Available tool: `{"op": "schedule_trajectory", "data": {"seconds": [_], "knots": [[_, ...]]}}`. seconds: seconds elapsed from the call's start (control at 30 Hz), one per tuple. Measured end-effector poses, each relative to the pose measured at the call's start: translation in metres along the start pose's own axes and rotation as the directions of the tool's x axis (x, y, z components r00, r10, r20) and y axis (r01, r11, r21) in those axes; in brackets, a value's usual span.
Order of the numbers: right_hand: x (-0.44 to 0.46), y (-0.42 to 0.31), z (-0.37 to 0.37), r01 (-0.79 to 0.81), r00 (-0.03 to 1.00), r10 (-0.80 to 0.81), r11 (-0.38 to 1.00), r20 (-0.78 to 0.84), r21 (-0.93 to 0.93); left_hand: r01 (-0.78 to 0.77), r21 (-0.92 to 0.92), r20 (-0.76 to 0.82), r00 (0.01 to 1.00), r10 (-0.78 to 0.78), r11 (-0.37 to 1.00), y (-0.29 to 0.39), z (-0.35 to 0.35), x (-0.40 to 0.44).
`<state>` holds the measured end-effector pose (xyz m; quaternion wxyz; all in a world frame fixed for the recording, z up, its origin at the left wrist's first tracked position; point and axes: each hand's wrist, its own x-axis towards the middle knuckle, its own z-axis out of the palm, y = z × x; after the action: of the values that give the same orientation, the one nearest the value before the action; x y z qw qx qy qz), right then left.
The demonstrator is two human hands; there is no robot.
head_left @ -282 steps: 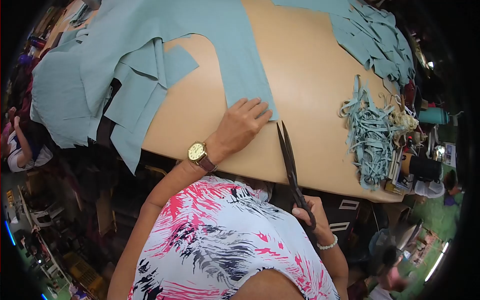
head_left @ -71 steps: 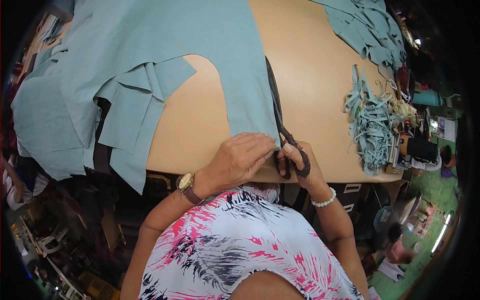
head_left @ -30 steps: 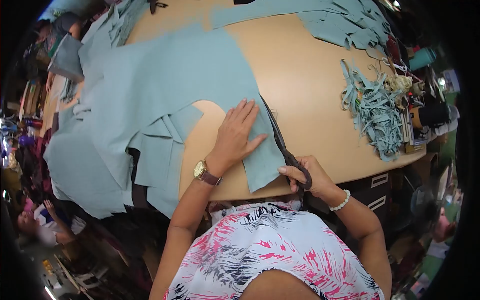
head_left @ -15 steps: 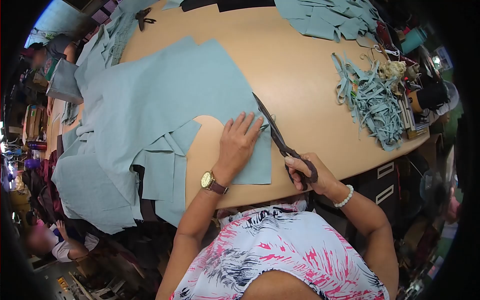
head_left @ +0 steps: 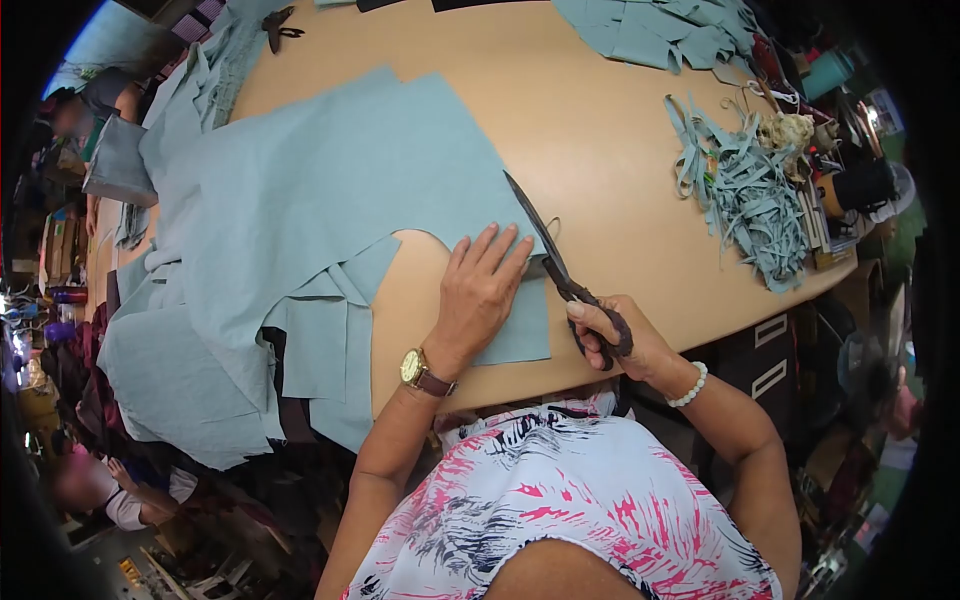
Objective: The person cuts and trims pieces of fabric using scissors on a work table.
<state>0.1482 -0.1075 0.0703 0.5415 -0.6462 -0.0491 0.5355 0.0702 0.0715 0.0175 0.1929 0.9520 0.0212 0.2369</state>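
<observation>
So my left grip [head_left: 478,295] is lying palm-down on the teal cloth [head_left: 330,180], fingers a bit spread, not pinching anything, just pressing near the edge. My right grip [head_left: 648,346] is wrapped round the handles of the black scissors [head_left: 570,286]. The cloth's spread over the bench [head_left: 610,150], with one tongue of it running under my left fingers towards me, and the blades are at its right side, tips pointing away. They look parted, but one's partly hidden, so can't swear it's under the fabric.

Imo the trick is pressing close to the blades while keeping your fingertips out of their line, cos they're just beside each other. I'd rest the lower blade on the bench instead of lifting, since limp-looking fabric will probably buckle. Smooth ripples first. The pile of strips [head_left: 755,215] is well apart, so elbow room's fine.
</observation>
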Motion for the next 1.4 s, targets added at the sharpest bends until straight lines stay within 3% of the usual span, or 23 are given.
{"op": "schedule_trajectory", "data": {"seconds": [0.23,0.37,0.67,1.4], "knots": [[-0.001,0.009,-0.003,-0.015,1.0,0.015,1.0,0.003,0.013,0.008,-0.023,0.014,1.0,-0.007,1.0,0.0,0.001,-0.002],[-0.003,0.009,-0.005,0.009,1.0,-0.007,0.996,0.019,-0.092,0.019,-0.043,0.005,1.0,-0.019,0.999,0.0,0.003,-0.003],[0.006,-0.008,0.004,0.031,0.999,-0.032,0.999,0.019,0.025,0.007,-0.054,-0.003,1.0,-0.008,0.999,0.001,-0.003,-0.001],[0.016,-0.008,0.006,0.045,0.999,-0.046,0.998,-0.005,-0.05,-0.002,-0.098,0.019,1.0,0.004,0.995,0.007,-0.01,-0.008]]}}
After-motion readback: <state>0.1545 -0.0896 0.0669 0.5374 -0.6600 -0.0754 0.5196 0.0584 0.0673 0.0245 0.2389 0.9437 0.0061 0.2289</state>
